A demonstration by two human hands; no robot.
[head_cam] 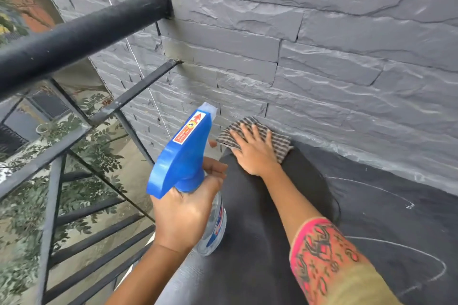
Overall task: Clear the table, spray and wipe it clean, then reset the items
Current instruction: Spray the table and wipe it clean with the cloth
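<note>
My left hand [184,215] grips the neck of a clear spray bottle [215,225] with a big blue trigger head [184,153]; its nozzle points toward the wall. My right hand [255,151] lies flat, fingers spread, pressing a checked brown-and-white cloth [277,140] onto the far left corner of the dark table [371,218]. The table top is black with faint white chalk-like curved lines on it. A darker wet patch runs under my right forearm.
A grey stone wall [322,57] borders the table's far edge. A black metal railing [74,39] with thinner bars stands at the left, with a drop to plants and ground below. My right forearm wears a pink patterned sleeve [322,250].
</note>
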